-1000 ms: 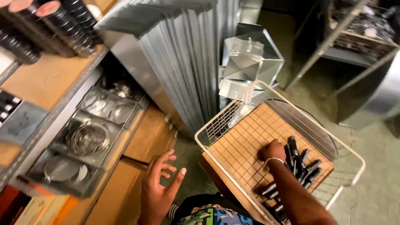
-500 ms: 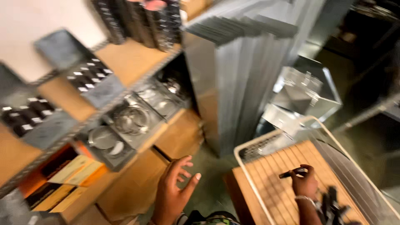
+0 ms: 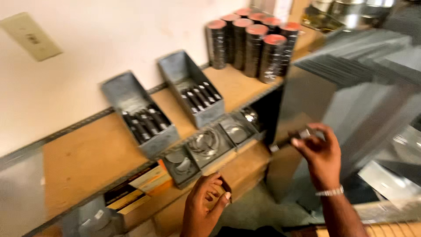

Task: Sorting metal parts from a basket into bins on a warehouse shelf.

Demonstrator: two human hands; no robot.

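My right hand [image 3: 319, 153] is raised in front of the shelf, pinching a dark marker-like stick [image 3: 287, 141] that points left toward the shelf. A bracelet sits on its wrist. My left hand [image 3: 205, 206] is low at the bottom middle, with its fingers curled around a small dark object [image 3: 227, 188]. On the wooden shelf [image 3: 87, 153] stand two grey metal bins [image 3: 140, 120], [image 3: 193, 94], each holding several of the same dark sticks.
Stacks of dark round rolls with red tops [image 3: 252, 41] stand at the shelf's far end. Clear boxes of round metal parts [image 3: 206, 147] sit on the lower shelf. Grey sheet-metal panels [image 3: 359, 101] lean at the right. A light switch plate [image 3: 30, 35] is on the wall.
The view swung up and left from the wire basket to the shelf. My right hand lifted a dark stick out of the basket and carried it toward the shelf. My left hand curled.
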